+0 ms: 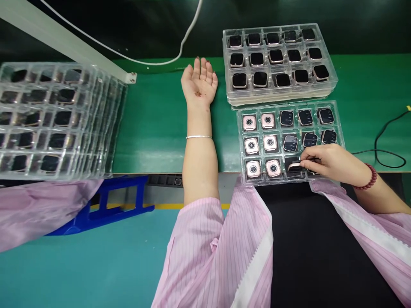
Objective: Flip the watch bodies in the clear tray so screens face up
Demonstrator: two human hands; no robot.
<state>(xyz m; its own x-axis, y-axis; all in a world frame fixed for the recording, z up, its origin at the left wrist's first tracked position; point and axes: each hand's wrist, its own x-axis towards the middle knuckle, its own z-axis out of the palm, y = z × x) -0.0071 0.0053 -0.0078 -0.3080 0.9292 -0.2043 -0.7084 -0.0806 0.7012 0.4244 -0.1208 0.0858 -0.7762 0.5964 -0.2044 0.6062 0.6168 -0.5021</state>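
Observation:
My right hand (324, 161) pinches the edge of a smartwatch body (293, 166), tilted up in a front-row pocket of a clear plastic tray (239, 128). In that tray's two left columns, pinkish watch bodies (251, 146) lie with their round sensor backs upward. The others, such as a dark-screened watch (305, 117), lie face up; my fingers partly cover the front right pockets. Palm up on the green bench, my left hand (199, 83) has its fingers stretched out. Small reddish-brown specks (199, 93) show on its palm.
Behind the tray stands a stack of clear trays (279, 92) filled with dark-screened watches. A taller tray stack (93, 124) occupies the left side. A white cable (167, 63) hangs at the back, a black cable (382, 158) lies right. Below the bench is a blue plastic frame (102, 201).

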